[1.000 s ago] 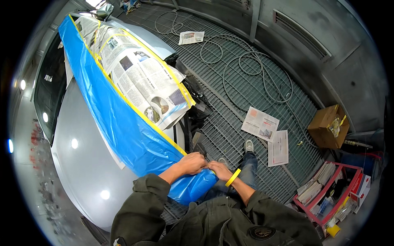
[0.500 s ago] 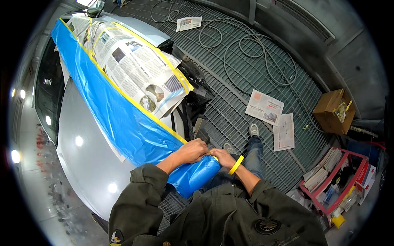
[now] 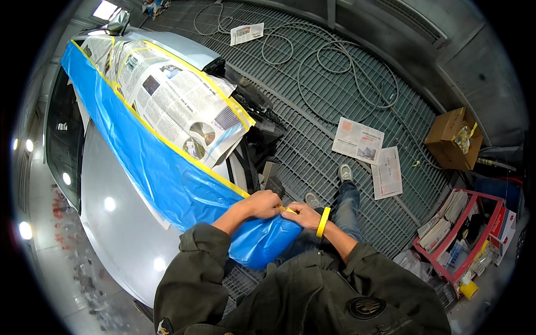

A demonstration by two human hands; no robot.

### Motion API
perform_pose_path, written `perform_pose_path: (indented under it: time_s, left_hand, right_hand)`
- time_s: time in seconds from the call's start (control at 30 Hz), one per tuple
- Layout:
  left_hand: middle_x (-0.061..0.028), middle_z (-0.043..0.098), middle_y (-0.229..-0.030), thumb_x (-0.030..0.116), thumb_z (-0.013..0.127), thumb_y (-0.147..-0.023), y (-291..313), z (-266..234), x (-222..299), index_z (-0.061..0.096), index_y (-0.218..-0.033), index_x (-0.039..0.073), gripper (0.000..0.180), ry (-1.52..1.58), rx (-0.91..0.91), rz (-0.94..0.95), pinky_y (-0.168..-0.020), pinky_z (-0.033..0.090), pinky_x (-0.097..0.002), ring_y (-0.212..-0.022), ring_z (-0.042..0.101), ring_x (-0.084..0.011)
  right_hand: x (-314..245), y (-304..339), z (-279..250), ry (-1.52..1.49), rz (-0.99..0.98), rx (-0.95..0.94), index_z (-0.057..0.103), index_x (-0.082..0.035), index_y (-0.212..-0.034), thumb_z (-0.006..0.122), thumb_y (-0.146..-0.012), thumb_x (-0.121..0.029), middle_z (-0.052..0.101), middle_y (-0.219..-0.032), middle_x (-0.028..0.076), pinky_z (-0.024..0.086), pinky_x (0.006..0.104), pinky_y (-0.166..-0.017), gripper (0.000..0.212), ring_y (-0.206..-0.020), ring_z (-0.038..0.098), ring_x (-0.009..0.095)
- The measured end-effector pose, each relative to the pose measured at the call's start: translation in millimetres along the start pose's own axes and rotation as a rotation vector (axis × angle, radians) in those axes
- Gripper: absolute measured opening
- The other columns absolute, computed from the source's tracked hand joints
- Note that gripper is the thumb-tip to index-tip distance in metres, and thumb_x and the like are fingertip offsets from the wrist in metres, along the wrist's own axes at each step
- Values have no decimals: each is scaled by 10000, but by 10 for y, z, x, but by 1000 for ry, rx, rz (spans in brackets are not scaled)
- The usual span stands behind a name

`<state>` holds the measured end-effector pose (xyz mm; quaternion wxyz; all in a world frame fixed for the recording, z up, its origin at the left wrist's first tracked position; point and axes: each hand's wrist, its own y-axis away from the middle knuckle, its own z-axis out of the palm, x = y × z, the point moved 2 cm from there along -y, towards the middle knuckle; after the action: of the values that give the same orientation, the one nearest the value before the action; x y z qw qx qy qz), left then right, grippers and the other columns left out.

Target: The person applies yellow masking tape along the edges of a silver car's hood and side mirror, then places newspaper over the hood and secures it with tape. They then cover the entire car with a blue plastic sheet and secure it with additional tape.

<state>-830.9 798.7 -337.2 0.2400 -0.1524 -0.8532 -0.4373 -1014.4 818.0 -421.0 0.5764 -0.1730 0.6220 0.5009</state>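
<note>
A long strip of blue plastic masking film [image 3: 167,181] runs along the car, edged with yellow masking tape [image 3: 220,180]. At the strip's near end my left hand [image 3: 262,204] is closed over the taped edge. Just right of it, my right hand [image 3: 302,214] pinches the same yellow tape, a short bit of which shows between the two hands. Below both hands the loose film hangs in folds. A yellow ring [image 3: 322,222], like a thin tape roll, sits round my right wrist. Newspaper sheets [image 3: 178,95] taped in yellow cover the part beyond the film.
To the left lies the silver hood [image 3: 120,184]. Grated floor [image 3: 312,167] carries a coiled hose [image 3: 349,70] and loose newspaper pages [image 3: 357,139]. A cardboard box [image 3: 446,139] stands at the right, with a red-framed cart [image 3: 463,237] of papers and supplies nearer me.
The view has shifted slightly. My hands stay at the film's near end, and my right hand has turned a little, with more yellow tape showing between the hands.
</note>
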Motion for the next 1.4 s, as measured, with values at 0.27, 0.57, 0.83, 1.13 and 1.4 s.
perform_pose_path:
  time_s: [0.27,0.57,0.83,1.13,1.4]
  left_hand:
    - [-204,718,-862,327,689,-847,15,36,43,761,-978,51,314,-54,-19,-29,-781,530,-475,-849,685,-384]
    - [-208,696,-822,317,735,-792,46,70,25,764,-880,57,275,-32,108,43,-741,506,-504,-828,660,-406]
    - [-206,649,-704,240,706,-798,65,77,56,693,-748,22,224,-41,204,64,-692,482,-508,-757,639,-413]
    - [-213,653,-756,203,748,-782,90,101,-25,695,-779,1,209,106,269,83,-661,488,-473,-729,632,-399]
    - [-202,654,-759,205,745,-816,86,21,0,694,-799,-25,236,124,332,122,-634,492,-453,-729,644,-391]
  right_hand:
    - [53,-39,-40,184,-174,-17,718,-17,-953,649,-877,-284,646,-1053,159,464,395,-938,286,-1062,580,301]
    - [-11,-19,-46,219,-198,79,720,-21,-928,633,-872,-269,655,-1011,162,493,409,-859,269,-965,621,324]
    - [-124,-78,11,320,-44,245,721,-46,-887,645,-851,-294,656,-986,127,505,390,-793,261,-899,641,324]
    - [267,-104,-98,295,333,356,737,-58,-942,606,-854,-316,691,-1072,182,502,438,-886,303,-1012,644,386]
    - [1144,73,-818,-138,643,798,713,-27,-893,654,-815,-283,703,-952,192,486,433,-809,274,-881,648,353]
